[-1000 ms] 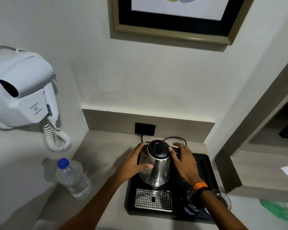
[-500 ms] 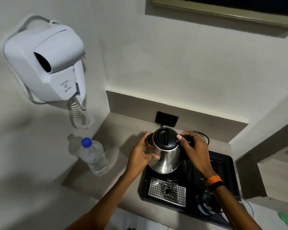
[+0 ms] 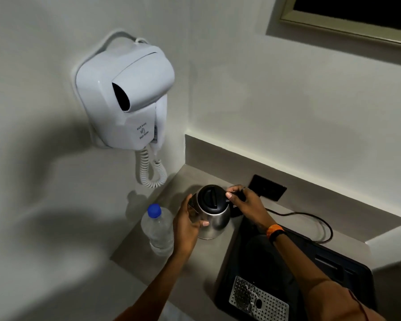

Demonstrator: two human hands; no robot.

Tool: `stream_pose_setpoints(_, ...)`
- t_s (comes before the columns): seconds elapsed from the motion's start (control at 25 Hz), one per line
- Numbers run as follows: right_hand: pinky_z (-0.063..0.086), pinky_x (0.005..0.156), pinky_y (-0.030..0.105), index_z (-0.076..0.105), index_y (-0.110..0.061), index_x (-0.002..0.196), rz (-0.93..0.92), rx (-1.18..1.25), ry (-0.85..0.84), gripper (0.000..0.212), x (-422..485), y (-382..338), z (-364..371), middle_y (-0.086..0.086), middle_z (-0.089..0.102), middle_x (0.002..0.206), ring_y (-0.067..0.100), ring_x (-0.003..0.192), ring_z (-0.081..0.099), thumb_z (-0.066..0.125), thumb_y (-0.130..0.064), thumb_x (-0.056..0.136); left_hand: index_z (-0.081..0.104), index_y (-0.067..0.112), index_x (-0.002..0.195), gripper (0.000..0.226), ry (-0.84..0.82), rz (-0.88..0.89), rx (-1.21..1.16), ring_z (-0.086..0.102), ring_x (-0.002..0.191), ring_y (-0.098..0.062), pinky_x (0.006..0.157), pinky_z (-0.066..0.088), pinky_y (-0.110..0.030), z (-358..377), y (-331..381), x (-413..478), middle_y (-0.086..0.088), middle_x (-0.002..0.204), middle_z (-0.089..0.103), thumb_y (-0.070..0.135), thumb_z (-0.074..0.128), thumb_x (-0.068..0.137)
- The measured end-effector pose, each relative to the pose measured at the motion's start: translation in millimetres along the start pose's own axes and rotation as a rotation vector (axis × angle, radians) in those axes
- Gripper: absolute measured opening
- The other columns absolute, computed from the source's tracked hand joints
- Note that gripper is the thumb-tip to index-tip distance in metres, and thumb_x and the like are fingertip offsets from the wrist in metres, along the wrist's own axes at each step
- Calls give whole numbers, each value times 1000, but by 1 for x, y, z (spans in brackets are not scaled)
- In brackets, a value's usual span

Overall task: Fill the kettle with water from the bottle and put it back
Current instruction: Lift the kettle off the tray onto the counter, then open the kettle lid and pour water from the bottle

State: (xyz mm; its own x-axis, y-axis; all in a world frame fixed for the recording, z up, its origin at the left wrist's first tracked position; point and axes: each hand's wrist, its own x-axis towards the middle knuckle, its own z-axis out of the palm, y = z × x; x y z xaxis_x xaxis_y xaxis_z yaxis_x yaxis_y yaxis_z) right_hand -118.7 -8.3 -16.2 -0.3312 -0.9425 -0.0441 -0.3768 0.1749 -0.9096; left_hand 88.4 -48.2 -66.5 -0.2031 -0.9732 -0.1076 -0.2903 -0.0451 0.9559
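Steel kettle (image 3: 212, 213) stood on surface (image 3: 208, 256), lower centre, off tray (image 3: 347, 272) | left hand (image 3: 186, 224) cupped its body, right hand (image 3: 245, 205) gripped the handle | bottle (image 3: 158, 228) capped beside it (nothing poured) | filling and return remained

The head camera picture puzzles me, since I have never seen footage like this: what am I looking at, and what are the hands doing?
There is no machine here. A person wears a camera on the head, so you look down along their own arms. The left hand cups the steel body of an electric kettle, and the right hand grips its handle side, thumb on the black lid. The kettle is over the grey counter, off the black tray with its perforated drip grate. A capped water bottle stands beside it. A hair dryer hangs on the wall.
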Motion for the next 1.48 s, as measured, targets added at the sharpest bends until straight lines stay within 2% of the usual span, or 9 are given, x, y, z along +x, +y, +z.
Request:
stream_pose_setpoints(0.2,56,98,48,73,-12,107,9,-41,-41,17,29,2,6,10,76,108,29,107,71,67,-26,99,35,13,152,94,-38,-41,23,54,135,-32,112,45,-44,7,-6,14,-13,148,53,2,86,75)
stream_pose_setpoints(0.4,41,99,44,59,-35,129,129,-562,11,67,29,-9,38,-6,54,119,20,122,42,63,-75,75,32,16,154,94,-44,-27,45,53,136,-30,112,45,-42,10,-15,19,-12,150,52,6,85,77)
stream_pose_setpoints(0.6,46,100,52,62,-35,133,86,-657,76,56,26,-15,43,7,63,123,31,123,50,62,-61,84,34,15,153,93,-57,-16,52,55,134,-30,108,43,-34,9,-20,20,-12,147,54,4,85,76)
stream_pose_setpoints(0.8,58,87,51,77,-24,110,35,-343,70,30,20,-22,24,5,79,93,25,96,72,61,-44,95,30,15,156,94,-82,8,66,53,136,-33,111,47,-46,7,-14,16,-16,152,49,3,83,79)
stream_pose_setpoints(0.96,64,64,31,80,-22,98,176,171,55,30,11,-19,0,-4,83,88,7,87,78,52,-30,106,15,13,160,95,-34,74,230,38,149,-27,117,36,-27,8,9,-7,-11,167,23,11,77,88)
stream_pose_setpoints(1.04,57,51,15,82,-30,84,155,252,33,37,7,-21,-7,-9,81,77,0,73,76,52,-28,106,25,11,159,80,68,304,270,29,154,-24,122,30,-30,1,25,-29,-3,167,20,12,72,93)
stream_pose_setpoints(1.2,53,52,9,80,-36,68,128,255,10,48,6,-21,-5,-13,79,69,-5,66,73,52,-25,106,61,22,131,41,465,833,339,56,124,-25,105,42,-36,-41,40,-52,0,134,61,12,63,91)
stream_pose_setpoints(1.32,52,58,7,78,-26,74,128,253,38,42,7,-15,-3,-11,79,69,-4,69,73,52,-19,106,65,21,127,36,583,584,325,50,128,-24,105,36,-37,-75,42,-43,-4,134,60,27,59,92)
stream_pose_setpoints(1.48,54,60,9,77,-28,82,124,249,58,36,4,-16,-2,-9,79,74,-2,70,74,52,-22,107,62,35,119,35,223,359,-86,64,111,3,103,51,-34,-98,33,-39,4,113,73,6,59,100)
